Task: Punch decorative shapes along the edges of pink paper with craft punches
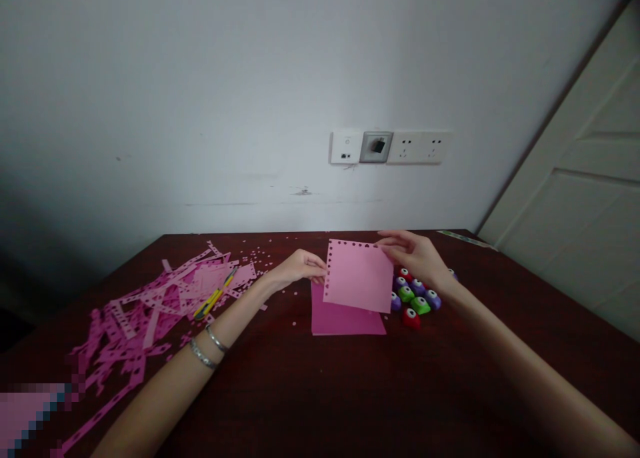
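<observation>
A light pink square sheet of paper [359, 276] is held up and slightly tilted, with small punched holes along its top and left edges. My left hand [301, 267] pinches its left edge. At its top right corner, my right hand [415, 253] grips it between thumb and fingers. Partly covered by this sheet, a darker pink stack of paper [347, 321] lies on the table. Several craft punches [419, 305] in red, green and purple sit beside and below my right hand.
Pink punched strips [150, 305] lie heaped on the left of the dark table [320, 391], with a yellow utility knife [215, 297] on them. Tiny paper bits are scattered nearby. A thin patterned strip [467, 239] lies at the back right. Sockets [417, 148] are on the wall behind.
</observation>
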### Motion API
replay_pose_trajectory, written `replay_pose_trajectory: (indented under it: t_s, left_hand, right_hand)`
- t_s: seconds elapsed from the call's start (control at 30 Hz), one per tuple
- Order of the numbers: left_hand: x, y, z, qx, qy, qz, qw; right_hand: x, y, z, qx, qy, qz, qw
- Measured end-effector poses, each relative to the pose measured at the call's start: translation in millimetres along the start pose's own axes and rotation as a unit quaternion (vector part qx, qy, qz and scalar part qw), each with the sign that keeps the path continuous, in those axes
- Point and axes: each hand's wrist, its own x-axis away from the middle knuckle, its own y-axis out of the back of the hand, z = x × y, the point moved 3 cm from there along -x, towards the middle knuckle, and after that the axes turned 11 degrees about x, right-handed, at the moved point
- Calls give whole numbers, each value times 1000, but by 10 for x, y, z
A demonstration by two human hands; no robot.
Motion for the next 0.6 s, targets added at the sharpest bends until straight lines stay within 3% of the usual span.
replay_pose_trajectory:
  t_s: [0.23, 0.4, 0.6]
  left_hand:
    - [39, 76, -48, 50, -6, -52, 997]
    - [65, 68, -48, 66, 6, -64, 996]
    - [108, 49, -13, 61, 36, -35, 997]
  right_hand:
    - [55, -18, -129, -78, -105, 66, 989]
    - [101, -120, -307, -92, -98, 157, 978]
    - [138, -199, -424, -29, -131, 153, 979]
